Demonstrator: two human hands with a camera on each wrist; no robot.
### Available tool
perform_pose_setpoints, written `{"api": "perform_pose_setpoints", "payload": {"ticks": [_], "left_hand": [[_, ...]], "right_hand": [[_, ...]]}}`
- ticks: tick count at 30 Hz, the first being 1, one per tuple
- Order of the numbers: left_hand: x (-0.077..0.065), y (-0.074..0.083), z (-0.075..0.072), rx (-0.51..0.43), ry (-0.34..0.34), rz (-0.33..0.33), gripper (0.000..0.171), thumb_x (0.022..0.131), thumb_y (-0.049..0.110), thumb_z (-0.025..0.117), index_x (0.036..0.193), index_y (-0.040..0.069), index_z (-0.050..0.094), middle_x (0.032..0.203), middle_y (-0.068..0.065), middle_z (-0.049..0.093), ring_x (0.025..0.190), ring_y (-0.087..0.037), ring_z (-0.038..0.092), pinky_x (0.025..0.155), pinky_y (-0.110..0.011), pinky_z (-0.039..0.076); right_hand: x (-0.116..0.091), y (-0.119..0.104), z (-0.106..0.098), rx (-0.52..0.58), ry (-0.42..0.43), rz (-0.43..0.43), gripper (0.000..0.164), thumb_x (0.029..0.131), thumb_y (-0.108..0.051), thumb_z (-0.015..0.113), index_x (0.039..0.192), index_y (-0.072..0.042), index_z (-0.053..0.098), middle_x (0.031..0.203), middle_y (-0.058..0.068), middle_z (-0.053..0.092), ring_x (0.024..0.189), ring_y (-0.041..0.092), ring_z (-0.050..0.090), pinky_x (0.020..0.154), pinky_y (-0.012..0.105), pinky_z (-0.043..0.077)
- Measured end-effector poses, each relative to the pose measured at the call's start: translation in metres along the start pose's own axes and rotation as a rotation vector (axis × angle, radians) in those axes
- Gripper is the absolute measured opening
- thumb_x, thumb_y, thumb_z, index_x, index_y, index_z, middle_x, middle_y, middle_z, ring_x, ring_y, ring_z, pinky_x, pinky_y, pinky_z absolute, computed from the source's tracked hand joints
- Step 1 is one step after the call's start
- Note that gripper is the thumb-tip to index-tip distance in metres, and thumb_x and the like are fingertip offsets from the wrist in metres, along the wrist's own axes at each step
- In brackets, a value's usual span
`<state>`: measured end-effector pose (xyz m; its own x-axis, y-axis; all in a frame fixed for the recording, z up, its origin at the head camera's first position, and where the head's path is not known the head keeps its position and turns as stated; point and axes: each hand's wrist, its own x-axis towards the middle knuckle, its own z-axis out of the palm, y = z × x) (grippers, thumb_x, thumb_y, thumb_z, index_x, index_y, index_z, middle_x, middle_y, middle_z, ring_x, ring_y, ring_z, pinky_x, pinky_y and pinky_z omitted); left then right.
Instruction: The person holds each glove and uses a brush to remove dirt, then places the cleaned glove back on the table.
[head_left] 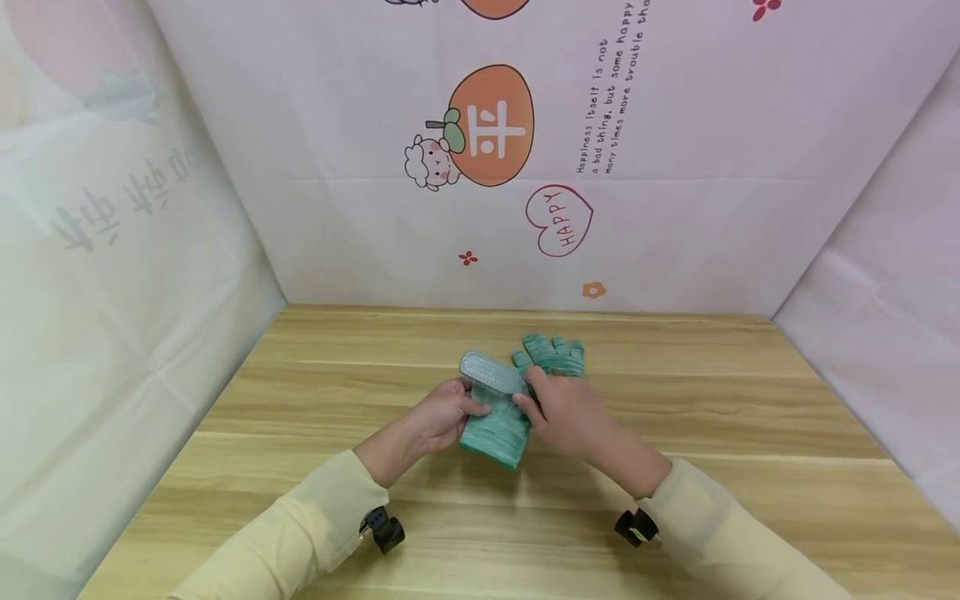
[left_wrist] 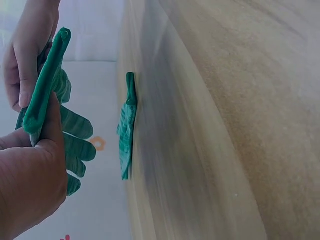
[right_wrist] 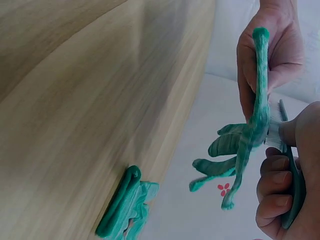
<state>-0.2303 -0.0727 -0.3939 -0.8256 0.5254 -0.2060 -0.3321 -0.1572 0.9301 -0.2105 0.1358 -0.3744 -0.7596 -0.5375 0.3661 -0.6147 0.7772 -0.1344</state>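
I see left hand (head_left: 444,415) pinching a green glove (head_left: 495,432) | right hand (head_left: 573,412) gripping a brush (head_left: 489,372), bristles (right_wrist: 273,133) against that glove | second glove (right_wrist: 120,215) lying on table (head_left: 337,358)

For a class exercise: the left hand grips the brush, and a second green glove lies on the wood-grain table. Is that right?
No: the right hand grips the brush, as the right wrist view shows. A second green glove lies on the wood-grain table.

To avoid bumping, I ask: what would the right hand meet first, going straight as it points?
Beyond its brush, likely the green glove held by the left hand; depth is unclear.
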Motion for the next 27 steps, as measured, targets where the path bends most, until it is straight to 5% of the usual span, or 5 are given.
{"api": "perform_pose_setpoints", "payload": {"ticks": [27], "left_hand": [[-0.001, -0.005, -0.011, -0.014, 0.056, -0.01, 0.047, 0.094, -0.012, 0.044, 0.14, -0.009, 0.038, 0.128, -0.024, 0.056, 0.107, -0.029, 0.063, 0.088, -0.038, 0.053]], "right_hand": [[-0.015, 0.022, -0.007, 0.045, -0.019, 0.14, 0.02, 0.099, -0.022, 0.057, 0.099, -0.003, 0.055, 0.061, -0.005, 0.042, 0.048, 0.01, 0.039, 0.045, 0.026, 0.034]]}}
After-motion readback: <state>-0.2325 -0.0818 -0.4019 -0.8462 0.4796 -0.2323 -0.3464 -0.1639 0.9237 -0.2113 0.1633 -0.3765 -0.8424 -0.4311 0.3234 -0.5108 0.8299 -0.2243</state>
